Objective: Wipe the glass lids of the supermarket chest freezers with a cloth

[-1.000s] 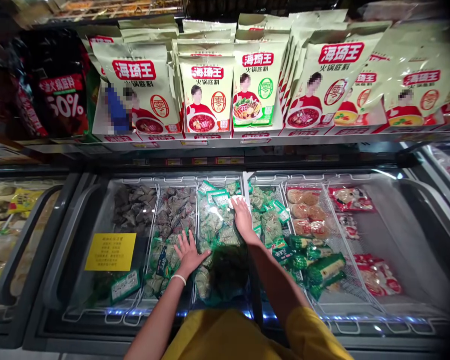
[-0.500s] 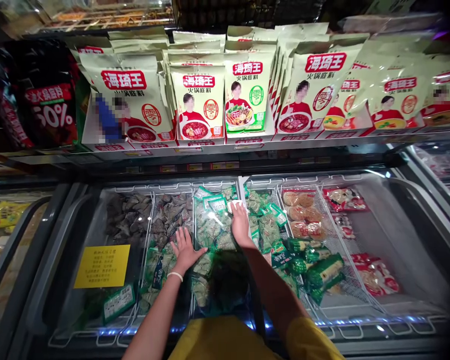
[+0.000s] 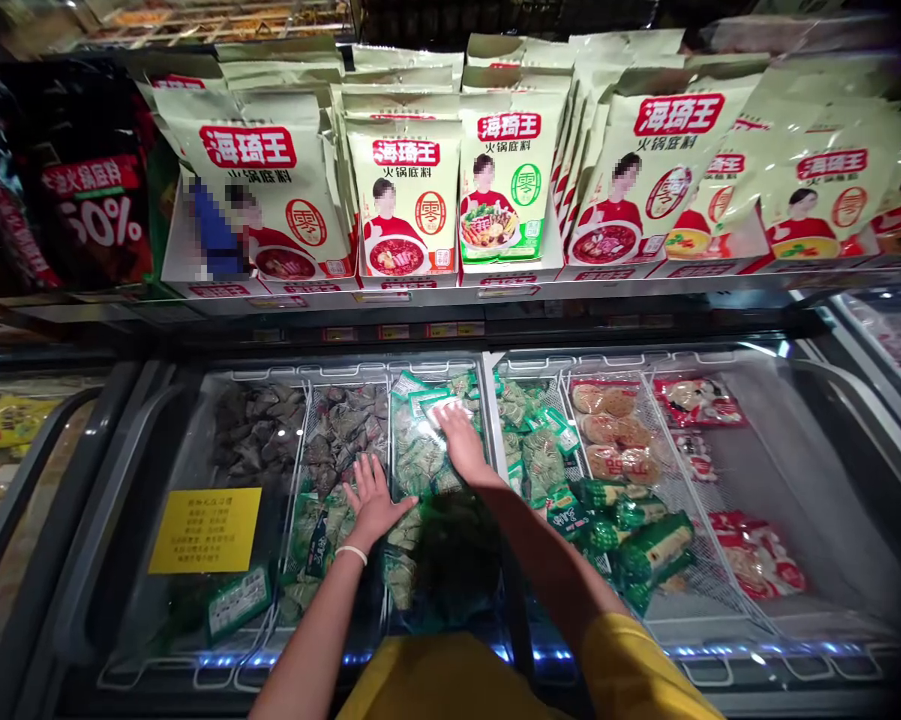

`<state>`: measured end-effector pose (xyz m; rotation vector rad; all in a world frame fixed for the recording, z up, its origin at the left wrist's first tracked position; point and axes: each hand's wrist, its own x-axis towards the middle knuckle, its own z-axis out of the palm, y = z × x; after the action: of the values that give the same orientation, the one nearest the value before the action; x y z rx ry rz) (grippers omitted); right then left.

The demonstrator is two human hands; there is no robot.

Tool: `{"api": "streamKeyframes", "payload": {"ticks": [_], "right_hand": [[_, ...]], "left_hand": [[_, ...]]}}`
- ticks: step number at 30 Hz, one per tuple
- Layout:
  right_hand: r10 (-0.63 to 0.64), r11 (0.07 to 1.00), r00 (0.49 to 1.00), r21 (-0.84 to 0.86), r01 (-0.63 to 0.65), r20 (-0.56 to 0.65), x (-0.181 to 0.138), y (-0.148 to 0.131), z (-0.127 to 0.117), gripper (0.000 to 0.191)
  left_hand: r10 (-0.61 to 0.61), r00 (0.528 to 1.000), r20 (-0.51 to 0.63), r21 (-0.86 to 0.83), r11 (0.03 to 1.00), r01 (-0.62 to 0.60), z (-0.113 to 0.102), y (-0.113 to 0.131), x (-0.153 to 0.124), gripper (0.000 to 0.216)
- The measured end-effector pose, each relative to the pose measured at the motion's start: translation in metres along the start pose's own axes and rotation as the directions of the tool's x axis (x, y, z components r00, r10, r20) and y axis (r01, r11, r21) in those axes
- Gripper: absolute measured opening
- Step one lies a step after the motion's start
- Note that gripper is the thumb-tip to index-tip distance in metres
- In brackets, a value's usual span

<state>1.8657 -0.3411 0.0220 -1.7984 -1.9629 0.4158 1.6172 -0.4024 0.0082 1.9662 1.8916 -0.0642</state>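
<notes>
Handle [image 3: 26, 520] and yellow packet [image 3: 16, 425] of a neighbouring freezer stand at the far left, with a black bag [image 3: 105, 190] marked 50% on the shelf [image 3: 435, 300] above. Next comes the middle freezer's left grip [image 3: 112, 510], then its glass [image 3: 184, 450], lying over the baskets, with a yellow sign [image 3: 205, 530] on it and a white-labelled pack [image 3: 238, 603] showing below the sign. Dark lumps [image 3: 259, 435] fill the basket behind, and brown bundles [image 3: 345, 420] the one beside it. The left hand [image 3: 375, 498], a pale band [image 3: 352, 553] round its wrist, lies palm down on the glass, fingers spread wide, above green packs. To its right, the right hand [image 3: 459, 440] reaches farther forward over the same pane, its fingers close together near a white label; whether they hold something I cannot tell. Its forearm crosses the strip [image 3: 493, 430] between panes, and a yellow sleeve [image 3: 615, 650] covers the upper arm. Beyond the strip lie green bundles [image 3: 544, 460], then buns [image 3: 607, 430] with green rolls [image 3: 652, 550] nearer the person, and red packets [image 3: 757, 555] in the last basket. Cream pouches [image 3: 405, 200] line the shelf above, reaching the right edge.
</notes>
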Motion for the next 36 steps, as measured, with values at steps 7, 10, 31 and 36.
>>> {"api": "streamKeyframes", "payload": {"ticks": [7, 10, 31, 36], "right_hand": [[0.016, 0.999, 0.999, -0.028, -0.015, 0.033, 0.02, 0.024, -0.023, 0.073], [0.192, 0.979, 0.975, -0.046, -0.198, -0.111, 0.024, 0.016, -0.016, 0.074], [0.041, 0.987, 0.999, -0.155, -0.037, 0.021, 0.1, 0.047, -0.019, 0.073], [0.216, 0.96, 0.965, -0.145, -0.238, -0.152, 0.134, 0.04, -0.005, 0.067]], "left_hand": [[0.003, 0.999, 0.032, 0.002, 1.0, -0.003, -0.003, 0.001, -0.001, 0.126], [-0.008, 1.0, 0.019, 0.005, 1.0, 0.008, -0.002, 0.001, -0.001, 0.126], [0.022, 0.999, 0.031, 0.044, 0.999, -0.023, 0.005, -0.004, 0.0, 0.115], [0.011, 0.999, 0.044, 0.105, 0.994, -0.016, 0.006, -0.004, 0.002, 0.114]]}}
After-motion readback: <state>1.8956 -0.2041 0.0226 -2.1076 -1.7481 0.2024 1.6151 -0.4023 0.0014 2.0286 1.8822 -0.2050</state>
